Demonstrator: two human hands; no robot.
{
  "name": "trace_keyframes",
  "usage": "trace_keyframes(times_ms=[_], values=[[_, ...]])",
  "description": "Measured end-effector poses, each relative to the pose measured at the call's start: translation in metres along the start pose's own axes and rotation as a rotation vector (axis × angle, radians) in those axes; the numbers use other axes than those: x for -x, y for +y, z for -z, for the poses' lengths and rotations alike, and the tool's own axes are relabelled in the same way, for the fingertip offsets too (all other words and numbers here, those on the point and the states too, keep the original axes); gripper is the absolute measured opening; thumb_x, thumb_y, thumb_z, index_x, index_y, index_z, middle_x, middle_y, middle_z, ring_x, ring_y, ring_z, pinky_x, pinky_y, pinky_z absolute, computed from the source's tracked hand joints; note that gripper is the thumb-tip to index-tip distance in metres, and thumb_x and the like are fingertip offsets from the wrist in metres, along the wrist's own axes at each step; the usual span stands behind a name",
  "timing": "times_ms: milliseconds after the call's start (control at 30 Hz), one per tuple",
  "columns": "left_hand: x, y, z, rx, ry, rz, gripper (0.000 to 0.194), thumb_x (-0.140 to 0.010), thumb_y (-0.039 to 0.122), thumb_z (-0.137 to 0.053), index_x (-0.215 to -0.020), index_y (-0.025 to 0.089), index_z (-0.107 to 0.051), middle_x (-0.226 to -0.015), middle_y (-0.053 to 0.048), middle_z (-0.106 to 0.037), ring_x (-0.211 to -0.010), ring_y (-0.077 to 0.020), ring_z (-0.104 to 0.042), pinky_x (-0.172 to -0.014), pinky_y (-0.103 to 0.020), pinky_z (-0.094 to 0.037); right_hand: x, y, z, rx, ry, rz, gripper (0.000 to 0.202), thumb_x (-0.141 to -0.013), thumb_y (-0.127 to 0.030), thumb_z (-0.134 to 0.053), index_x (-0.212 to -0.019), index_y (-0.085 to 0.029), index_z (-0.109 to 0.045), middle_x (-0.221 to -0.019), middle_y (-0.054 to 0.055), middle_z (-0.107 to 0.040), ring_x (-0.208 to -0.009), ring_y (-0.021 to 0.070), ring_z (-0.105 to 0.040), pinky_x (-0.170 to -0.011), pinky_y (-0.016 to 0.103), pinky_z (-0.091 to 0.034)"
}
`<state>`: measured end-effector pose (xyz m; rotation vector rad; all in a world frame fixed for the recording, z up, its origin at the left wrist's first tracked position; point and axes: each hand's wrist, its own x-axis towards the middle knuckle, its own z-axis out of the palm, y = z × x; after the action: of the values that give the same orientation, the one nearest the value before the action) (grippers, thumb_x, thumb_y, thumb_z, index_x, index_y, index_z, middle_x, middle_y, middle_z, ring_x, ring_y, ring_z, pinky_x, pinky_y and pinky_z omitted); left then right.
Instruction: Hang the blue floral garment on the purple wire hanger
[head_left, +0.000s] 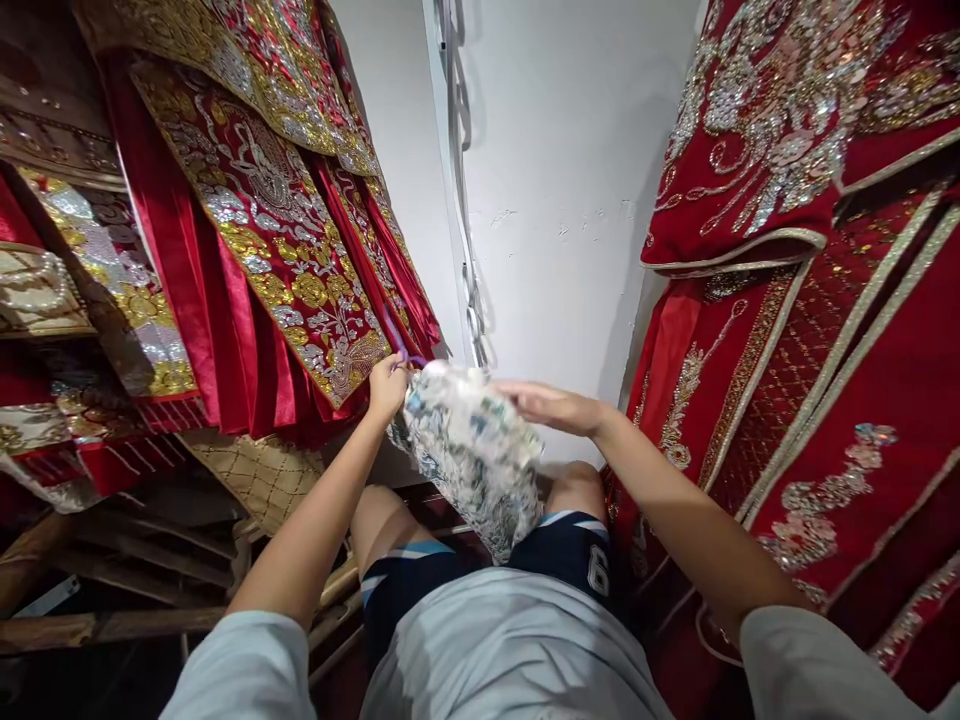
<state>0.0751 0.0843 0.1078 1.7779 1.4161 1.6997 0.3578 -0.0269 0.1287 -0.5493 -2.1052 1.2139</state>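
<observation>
Two bare hands (465, 395) at a pale patterned cloth (472, 440), forearms angled inward.

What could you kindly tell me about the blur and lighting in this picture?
Head view: right hand and the top of the patterned cloth smeared, probably by motion; white wall brightly lit, with soft shadow beside the right-hand red garments; wooden poles at lower left sunk in gloom.
</observation>
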Motion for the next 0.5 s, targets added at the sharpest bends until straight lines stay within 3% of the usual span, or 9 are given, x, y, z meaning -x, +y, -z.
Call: trace_keyframes(times_ms=[33,67,100,167,200,267,333,400,500], values=[[0.002,0.0,-0.003,0.057,0.014,0.026,0.053,-0.088,0.068,-0.043,-0.064,0.021,-0.049,-0.055,0.0,-0.047,-0.055,-0.0149,-0.046,-0.055,-0.029,-0.037,0.0,0.001,-0.004,0.0,-0.14,0.006,0.067,-0.087,-0.073,-0.049,-0.124,-0.019,-0.066,-0.115,0.012,-0.07,-0.105,0.026,-0.067,-0.088,0.04,-0.054],[0.005,0.001,-0.006,0.102,0.027,0.043,0.056,-0.09,0.071,-0.034,-0.067,0.021,-0.048,-0.056,0.0,-0.047,-0.053,-0.0147,-0.046,-0.053,-0.029,-0.038,-0.002,0.005,-0.006,0.02,-0.186,0.026,0.062,-0.089,-0.067,-0.051,-0.125,-0.019,-0.066,-0.12,0.012,-0.068,-0.107,0.0256,-0.066,-0.09,0.04,-0.054],[0.007,0.004,-0.01,0.144,0.041,0.058,0.059,-0.092,0.072,-0.025,-0.07,0.022,-0.047,-0.056,0.0,-0.045,-0.051,-0.0144,-0.045,-0.051,-0.029,-0.038,-0.005,0.01,-0.008,0.07,-0.137,0.06,0.056,-0.091,-0.061,-0.053,-0.127,-0.02,-0.064,-0.126,0.012,-0.066,-0.109,0.0254,-0.065,-0.093,0.041,-0.053],[0.01,0.014,-0.019,0.237,0.016,0.08,0.063,-0.093,0.072,-0.014,-0.07,0.023,-0.046,-0.053,0.002,-0.037,-0.047,-0.0136,-0.04,-0.05,-0.029,-0.038,-0.013,0.027,-0.011,0.28,0.114,0.128,0.058,-0.087,-0.05,-0.064,-0.138,-0.023,-0.055,-0.138,0.013,-0.057,-0.123,0.0282,-0.057,-0.102,0.045,-0.047],[0.012,0.021,-0.025,0.302,-0.034,0.088,0.063,-0.093,0.072,-0.013,-0.07,0.023,-0.046,-0.052,0.004,-0.032,-0.045,-0.0133,-0.037,-0.05,-0.029,-0.039,-0.017,0.036,-0.014,0.423,0.227,0.15,0.072,-0.081,-0.045,-0.071,-0.145,-0.024,-0.047,-0.146,0.014,-0.051,-0.132,0.031,-0.05,-0.108,0.049,-0.042],[0.018,0.035,-0.038,0.465,-0.188,0.106,0.062,-0.093,0.072,-0.019,-0.072,0.022,-0.05,-0.051,0.005,-0.027,-0.044,-0.0127,-0.035,-0.053,-0.03,-0.043,-0.024,0.055,-0.021,0.698,0.33,0.174,0.101,-0.069,-0.037,-0.081,-0.155,-0.024,-0.029,-0.155,0.016,-0.037,-0.143,0.0357,-0.034,-0.115,0.054,-0.031],[0.027,0.047,-0.049,0.59,-0.365,0.12,0.059,-0.09,0.073,-0.033,-0.082,0.021,-0.059,-0.052,0.004,-0.035,-0.047,-0.013,-0.043,-0.058,-0.031,-0.047,-0.026,0.069,-0.028,0.875,0.372,0.168,0.107,-0.066,-0.028,-0.08,-0.156,-0.019,-0.023,-0.154,0.018,-0.039,-0.142,0.0369,-0.035,-0.115,0.053,-0.031],[0.037,0.052,-0.054,0.597,-0.486,0.117,0.057,-0.087,0.071,-0.046,-0.099,0.019,-0.065,-0.062,0.0,-0.054,-0.06,-0.0165,-0.058,-0.069,-0.034,-0.051,-0.023,0.08,-0.029,0.946,0.457,0.135,0.095,-0.067,-0.024,-0.074,-0.151,-0.017,-0.031,-0.143,0.018,-0.05,-0.13,0.0352,-0.049,-0.105,0.048,-0.042],[0.052,0.04,-0.048,0.406,-0.54,0.071,0.059,-0.082,0.064,-0.06,-0.119,0.018,-0.064,-0.094,-0.01,-0.071,-0.099,-0.026,-0.067,-0.092,-0.041,-0.05,-0.007,0.094,-0.014,0.952,0.651,0.005,0.066,-0.069,-0.029,-0.07,-0.131,-0.019,-0.05,-0.123,0.014,-0.064,-0.11,0.0331,-0.061,-0.086,0.039,-0.05]])
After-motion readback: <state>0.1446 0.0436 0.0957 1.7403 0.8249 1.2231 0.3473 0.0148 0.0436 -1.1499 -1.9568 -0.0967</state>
